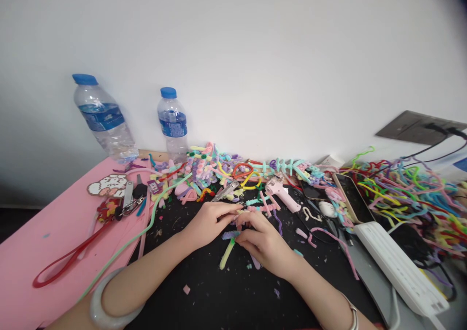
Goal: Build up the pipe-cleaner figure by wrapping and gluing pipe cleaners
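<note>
Plain pale wall (pixel 255 67); grey outlet plate (pixel 412 127) at right; pink-and-black tabletop (pixel 156 291).

The two bottles (pixel 105 121) (pixel 172 126) are clear, shiny plastic, with smooth blue plastic caps (pixel 85 79) (pixel 168 93). The wall (pixel 255 67) is smooth and matt. The pink sheet (pixel 29 257) looks smooth with a soft sheen, and the black mat (pixel 211 301) is matt and specked with scraps. Fuzzy, rough pile covers the green-yellow stick (pixel 227 254) and the heaped craft sticks (pixel 394 189). The glue gun (pixel 282 195) and power strip (pixel 399 267) are smooth plastic. The pliers-like tool (pixel 226 190) and the key ring clasp (pixel 134 206) are shiny metal. The phone (pixel 353 196) has a dark, glossy face, the pale bangle (pixel 98 301) is smooth and polished, and the thin bracelet (pixel 353 313) is shiny metal
</note>
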`<state>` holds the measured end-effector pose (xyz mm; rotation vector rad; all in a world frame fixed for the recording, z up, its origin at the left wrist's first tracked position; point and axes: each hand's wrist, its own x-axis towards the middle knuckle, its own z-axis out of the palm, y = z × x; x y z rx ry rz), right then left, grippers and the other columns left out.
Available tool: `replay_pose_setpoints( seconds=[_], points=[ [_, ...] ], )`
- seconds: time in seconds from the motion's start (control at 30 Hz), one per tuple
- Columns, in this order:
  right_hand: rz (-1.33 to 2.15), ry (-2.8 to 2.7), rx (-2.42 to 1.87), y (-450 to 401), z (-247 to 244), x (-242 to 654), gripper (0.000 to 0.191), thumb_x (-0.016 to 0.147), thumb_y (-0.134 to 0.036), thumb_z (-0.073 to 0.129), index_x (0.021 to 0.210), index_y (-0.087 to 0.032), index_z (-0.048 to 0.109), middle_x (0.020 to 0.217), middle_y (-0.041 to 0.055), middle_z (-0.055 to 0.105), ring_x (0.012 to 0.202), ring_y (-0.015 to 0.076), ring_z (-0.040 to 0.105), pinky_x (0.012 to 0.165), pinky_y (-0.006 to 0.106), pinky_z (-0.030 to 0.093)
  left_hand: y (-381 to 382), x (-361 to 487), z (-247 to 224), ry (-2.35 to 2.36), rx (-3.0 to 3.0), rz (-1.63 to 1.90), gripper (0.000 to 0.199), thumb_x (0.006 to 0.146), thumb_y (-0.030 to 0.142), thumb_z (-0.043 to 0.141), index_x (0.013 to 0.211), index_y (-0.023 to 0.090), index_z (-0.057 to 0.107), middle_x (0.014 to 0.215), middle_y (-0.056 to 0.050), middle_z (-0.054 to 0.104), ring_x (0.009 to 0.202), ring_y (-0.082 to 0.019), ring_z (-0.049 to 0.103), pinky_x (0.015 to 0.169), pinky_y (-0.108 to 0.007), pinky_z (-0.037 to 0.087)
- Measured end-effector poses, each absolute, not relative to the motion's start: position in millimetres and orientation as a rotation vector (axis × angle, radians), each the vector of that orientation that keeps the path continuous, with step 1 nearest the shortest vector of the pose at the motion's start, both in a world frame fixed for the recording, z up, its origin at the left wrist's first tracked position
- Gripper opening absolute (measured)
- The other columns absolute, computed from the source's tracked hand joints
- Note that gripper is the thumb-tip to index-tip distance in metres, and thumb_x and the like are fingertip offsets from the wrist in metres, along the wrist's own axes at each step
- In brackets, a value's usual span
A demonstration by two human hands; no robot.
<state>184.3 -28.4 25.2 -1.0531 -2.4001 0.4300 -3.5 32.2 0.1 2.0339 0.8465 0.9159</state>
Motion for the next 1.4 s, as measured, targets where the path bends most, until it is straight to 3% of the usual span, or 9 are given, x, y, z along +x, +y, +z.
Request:
replay_pose_setpoints(
  seconds=[0.6,1.1,1.4],
  points=[
    [0.475,-2.362,-1.042,-29.7,25.2,185.3,0.013,0.089,-0.018,0.054,0.094,-0.021,0.065,0.112,0.0101,0.055,0.104,0.0236,0.053,0.092,0.044,0.043,32.4,-3.3,0.6,0.836,2.044,0.905,0.028,0.085,0.012,0.055,0.110,0.015,0.069,0.104,-0.006,0.073,0.092,-0.018,0.069,0.081,-0.024,0.055],
    [0.465,-2.369,-1.044,-28.7,22.0,181.4,0.017,0.090,-0.016,0.051,0.087,-0.021,0.066,0.106,0.0092,0.055,0.098,0.0227,0.052,0.088,0.042,0.044,32.9,-4.2,-1.1,0.840,2.040,0.898,0.029,0.085,0.012,0.056,0.110,0.018,0.069,0.104,-0.005,0.073,0.092,-0.018,0.068,0.082,-0.026,0.054],
    [0.446,-2.372,-1.073,-27.8,20.6,182.7,0.015,0.089,-0.016,0.053,0.086,-0.021,0.067,0.105,0.0082,0.056,0.100,0.0224,0.053,0.094,0.045,0.041,33.2,-3.3,-1.5,0.852,2.019,0.872,0.029,0.084,0.012,0.056,0.110,0.016,0.069,0.103,-0.006,0.073,0.091,-0.019,0.069,0.080,-0.026,0.055]
  ],
)
